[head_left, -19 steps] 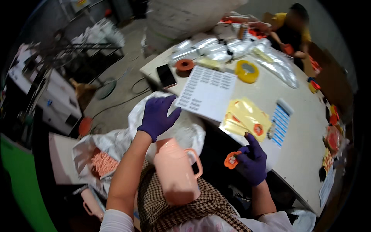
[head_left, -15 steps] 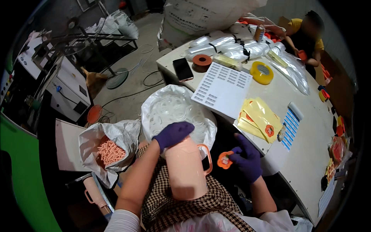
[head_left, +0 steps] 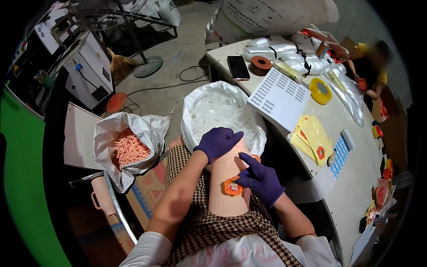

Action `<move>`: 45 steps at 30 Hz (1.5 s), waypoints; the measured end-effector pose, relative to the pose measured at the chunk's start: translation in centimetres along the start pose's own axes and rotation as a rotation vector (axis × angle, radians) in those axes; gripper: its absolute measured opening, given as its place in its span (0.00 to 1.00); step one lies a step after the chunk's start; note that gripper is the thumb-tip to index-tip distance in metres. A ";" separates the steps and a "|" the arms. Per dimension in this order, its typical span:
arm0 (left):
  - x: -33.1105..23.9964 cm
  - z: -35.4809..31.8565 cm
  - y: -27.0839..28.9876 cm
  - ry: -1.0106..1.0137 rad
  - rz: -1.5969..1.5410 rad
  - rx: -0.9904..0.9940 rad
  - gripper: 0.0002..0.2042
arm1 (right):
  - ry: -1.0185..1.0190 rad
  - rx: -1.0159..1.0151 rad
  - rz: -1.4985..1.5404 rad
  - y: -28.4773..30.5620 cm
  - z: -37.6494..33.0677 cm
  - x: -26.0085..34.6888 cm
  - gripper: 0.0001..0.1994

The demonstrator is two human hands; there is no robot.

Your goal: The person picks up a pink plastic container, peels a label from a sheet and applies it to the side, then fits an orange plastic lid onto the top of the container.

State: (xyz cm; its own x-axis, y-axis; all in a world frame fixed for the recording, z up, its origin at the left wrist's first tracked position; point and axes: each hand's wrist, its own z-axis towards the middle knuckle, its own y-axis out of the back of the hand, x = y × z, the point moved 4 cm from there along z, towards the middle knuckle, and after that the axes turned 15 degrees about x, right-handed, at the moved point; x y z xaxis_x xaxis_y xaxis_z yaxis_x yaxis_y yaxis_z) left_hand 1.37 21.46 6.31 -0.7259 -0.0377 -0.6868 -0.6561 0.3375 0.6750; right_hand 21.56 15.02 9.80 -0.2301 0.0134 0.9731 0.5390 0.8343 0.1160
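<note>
Pink plastic jug (head_left: 227,187) stands upright on the lap. Left hand (head_left: 218,141), fingers curled, grips its top. Right hand (head_left: 260,180), fingers extended, presses 1 orange flower sticker (head_left: 232,186) onto its side.

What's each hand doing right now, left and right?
Left hand: closed over the top of the pink jug, gripping it.
Right hand: fingers pressing the orange flower sticker against the jug's side.
</note>
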 end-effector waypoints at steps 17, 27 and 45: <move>-5.3 -4.8 5.3 -0.332 0.227 -0.210 0.17 | -0.058 -0.754 -0.846 9.8 -9.6 -5.4 0.33; -5.5 2.1 -1.1 0.244 0.502 -0.072 0.25 | -0.553 -1.098 -0.789 26.5 -19.3 -8.7 0.29; -5.4 11.2 3.1 -0.558 0.497 -0.076 0.15 | -0.040 -0.689 -0.804 17.3 0.5 1.5 0.19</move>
State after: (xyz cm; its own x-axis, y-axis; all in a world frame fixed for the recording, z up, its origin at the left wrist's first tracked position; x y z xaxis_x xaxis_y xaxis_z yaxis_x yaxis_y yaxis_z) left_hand 5.61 33.28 9.09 -0.7415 0.5911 -0.3175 -0.3055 0.1238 0.9441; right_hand 30.14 29.75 13.17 -0.7431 -0.3749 0.5543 0.5566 0.1135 0.8230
